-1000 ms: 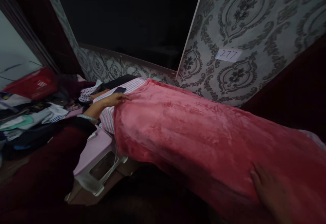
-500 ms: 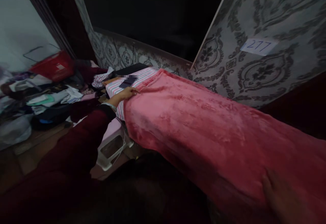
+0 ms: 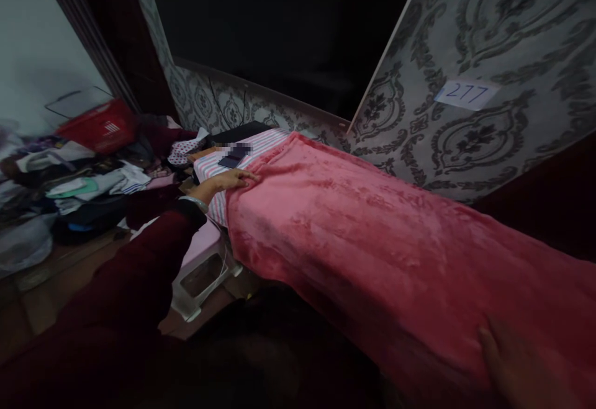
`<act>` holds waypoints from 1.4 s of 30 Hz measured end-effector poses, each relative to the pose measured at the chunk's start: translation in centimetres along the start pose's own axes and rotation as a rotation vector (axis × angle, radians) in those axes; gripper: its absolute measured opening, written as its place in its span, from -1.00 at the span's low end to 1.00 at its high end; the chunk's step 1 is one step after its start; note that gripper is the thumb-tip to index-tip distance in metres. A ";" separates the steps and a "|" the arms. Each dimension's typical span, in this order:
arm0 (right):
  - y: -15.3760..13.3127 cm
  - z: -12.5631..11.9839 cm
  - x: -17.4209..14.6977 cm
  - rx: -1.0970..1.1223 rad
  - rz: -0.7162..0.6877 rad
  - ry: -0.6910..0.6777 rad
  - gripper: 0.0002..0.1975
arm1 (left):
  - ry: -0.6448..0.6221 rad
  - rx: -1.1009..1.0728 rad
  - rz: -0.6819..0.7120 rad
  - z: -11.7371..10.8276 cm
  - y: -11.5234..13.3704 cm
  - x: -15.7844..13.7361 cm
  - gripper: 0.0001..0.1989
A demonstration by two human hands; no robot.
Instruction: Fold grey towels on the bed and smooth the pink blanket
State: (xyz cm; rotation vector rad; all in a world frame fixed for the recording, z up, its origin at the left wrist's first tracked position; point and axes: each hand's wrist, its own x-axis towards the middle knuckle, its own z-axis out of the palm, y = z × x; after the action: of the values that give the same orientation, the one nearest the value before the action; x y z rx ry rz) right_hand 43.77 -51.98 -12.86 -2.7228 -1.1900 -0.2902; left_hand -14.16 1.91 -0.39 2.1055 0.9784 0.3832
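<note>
A pink plush blanket (image 3: 354, 223) lies spread over a long, narrow surface, its near side hanging down. At the blanket's left end my left hand (image 3: 231, 179) rests palm down, fingers stretched out onto the bunched edge. Under that end a striped cloth (image 3: 270, 142) shows, with a dark phone-like object (image 3: 233, 157) on it just beyond my left hand. Low on the right, my right hand (image 3: 516, 359) lies on the blanket in dim light, thumb apart from the fingers. Its fingertips are hard to make out.
Left of the blanket stands a pale plastic stool (image 3: 205, 247). Piled clothes (image 3: 93, 185) and a red basket (image 3: 100, 125) fill the far left. A large dark screen (image 3: 279, 24) hangs on the patterned wall, beside a paper (image 3: 467, 94) marked 277.
My left hand's fingers now reach out straighter over the blanket's edge. The view has shifted slightly; my right hand stays on the blanket, and the blanket lies much the same.
</note>
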 end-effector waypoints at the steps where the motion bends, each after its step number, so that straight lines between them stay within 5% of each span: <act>1: -0.2 -0.1 0.0 0.040 0.024 0.006 -0.19 | -0.008 0.001 -0.004 0.1 0.0 0.2 -0.59; 12: -0.5 0.7 0.1 0.179 0.046 0.054 -0.24 | 0.142 0.133 0.027 -0.3 1.2 0.0 -0.52; 21: -1.1 1.1 0.7 0.199 0.065 0.088 -0.29 | 0.239 0.525 0.205 -3.9 7.9 -0.9 -0.63; 28: -1.8 -0.4 1.5 0.287 0.086 0.105 -0.29 | 0.519 0.566 0.202 -5.2 13.3 -1.5 -0.65; 35: -8.6 -4.1 3.4 0.566 -0.138 0.171 -0.19 | 0.722 0.512 0.154 -5.9 17.7 -1.4 -0.69; 42: -16.4 -5.6 9.1 0.692 -0.327 0.034 -0.03 | 0.753 0.554 0.085 -7.1 19.6 -1.5 -0.65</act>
State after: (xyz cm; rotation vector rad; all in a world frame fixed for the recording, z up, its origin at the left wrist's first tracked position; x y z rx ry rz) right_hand 37.08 -35.79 -4.18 -1.9285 -1.3985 0.0429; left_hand -8.85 -3.61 19.04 2.5534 1.5565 1.1073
